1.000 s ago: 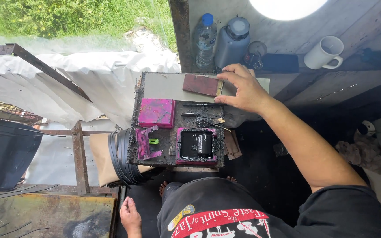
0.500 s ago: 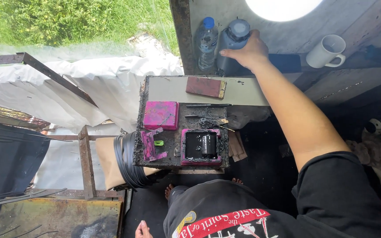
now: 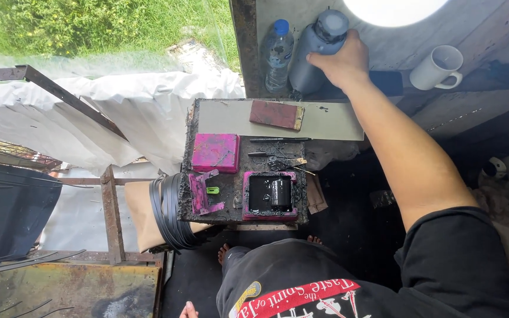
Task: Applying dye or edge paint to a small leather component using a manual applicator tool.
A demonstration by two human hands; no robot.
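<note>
- Right hand point(image 3: 340, 63): arm stretched forward, fingers wrapped around the upper body of the dark grey insulated bottle point(image 3: 318, 52), which stands upright on the ledge at the far edge of the work stand.
- Grey bottle: judged rigid, smooth-walled and fairly heavy if full; the grip sits below the cap, where the wall is straight, and a full wrap seems safer than a fingertip hold on such a slick surface.
- Left hand point(image 3: 188, 310): only a sliver shows at the bottom edge, near the knee; whether it is spread or closed cannot be told.
- Clear plastic water bottle point(image 3: 277, 54): blue cap, pale label band around the middle, just beside the grey bottle on its left.
- White mug point(image 3: 437, 66): well to the right, lying tilted on the ledge.
- Reddish-brown block point(image 3: 277, 114): flat on the grey board point(image 3: 334, 121).
- Pink square pad point(image 3: 215, 152) and pink-rimmed tray of black ink point(image 3: 270, 195): nearer the body, on the stained stand.
</note>
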